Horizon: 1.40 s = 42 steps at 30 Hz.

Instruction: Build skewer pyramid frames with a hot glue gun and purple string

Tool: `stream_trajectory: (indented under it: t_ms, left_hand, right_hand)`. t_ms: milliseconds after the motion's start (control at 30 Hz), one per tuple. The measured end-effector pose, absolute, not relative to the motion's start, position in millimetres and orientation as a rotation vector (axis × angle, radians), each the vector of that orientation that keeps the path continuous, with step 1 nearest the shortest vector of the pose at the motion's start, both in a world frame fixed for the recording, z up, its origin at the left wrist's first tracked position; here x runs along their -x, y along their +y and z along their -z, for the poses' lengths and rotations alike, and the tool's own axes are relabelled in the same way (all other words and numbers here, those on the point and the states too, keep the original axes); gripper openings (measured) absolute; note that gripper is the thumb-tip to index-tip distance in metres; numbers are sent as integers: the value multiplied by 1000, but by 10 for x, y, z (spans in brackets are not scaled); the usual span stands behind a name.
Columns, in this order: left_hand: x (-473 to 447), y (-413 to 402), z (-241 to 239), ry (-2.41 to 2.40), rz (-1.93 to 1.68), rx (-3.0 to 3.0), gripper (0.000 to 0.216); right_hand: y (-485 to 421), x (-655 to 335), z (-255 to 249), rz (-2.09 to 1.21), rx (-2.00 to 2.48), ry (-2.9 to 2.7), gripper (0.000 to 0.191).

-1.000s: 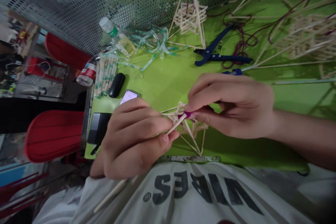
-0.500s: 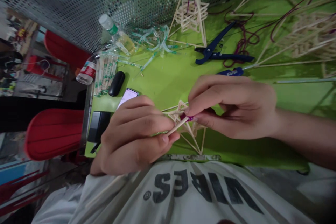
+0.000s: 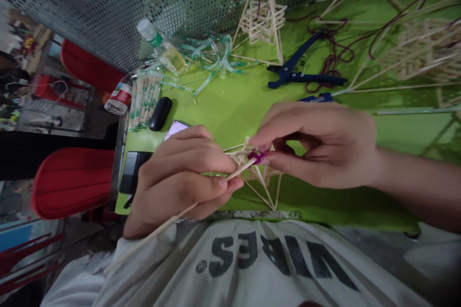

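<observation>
A thin wooden stick is pinched between the thumb and fingers of my left hand; its long end runs down to the lower left over the shirt. Purple string is wound around the stick's upper tip. At that binding my right hand has its thumb and index finger closed together on the purple string. Beneath both hands is a small wooden stick frame, partly covered by them. Its legs reach toward the table's near edge.
Dark blue cutters lie beyond the hands, beside tangled dark red string. Stick towers stand at the back, one a pyramid. Leftward are a phone, black case, wrapped sticks, and bottle.
My right index finger has lifted slightly and shifted left at the purple binding. My left hand has moved slightly left, and more of the stick's lower end shows.
</observation>
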<state>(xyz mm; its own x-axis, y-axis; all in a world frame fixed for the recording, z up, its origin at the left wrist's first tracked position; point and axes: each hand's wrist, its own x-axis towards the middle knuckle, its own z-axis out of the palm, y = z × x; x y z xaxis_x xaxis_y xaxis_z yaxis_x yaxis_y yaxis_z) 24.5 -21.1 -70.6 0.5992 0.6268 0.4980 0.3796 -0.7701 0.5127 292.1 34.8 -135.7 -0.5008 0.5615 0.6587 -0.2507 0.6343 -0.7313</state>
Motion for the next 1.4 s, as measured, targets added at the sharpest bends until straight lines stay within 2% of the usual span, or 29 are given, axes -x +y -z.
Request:
stream_trajectory:
  t_ms: [133,467,1033,1400]
  left_hand:
    - [-237,-231,672,848,-952,-2466,33]
    - [-241,-262,637,888,-946,-2452,32]
    - [-276,-208,593,823,-902,-2511,34]
    - [-262,-199,630,769,-867,-2484,29]
  right_hand:
    - [300,-2903,1418,-1103,332,-1770,37]
    - [342,-2942,1356,-1046,304,-1830,18]
    - [280,-2939,1253,-1057,241,-1807,20]
    - [329,-3025,1165,-814,342,-1997,17]
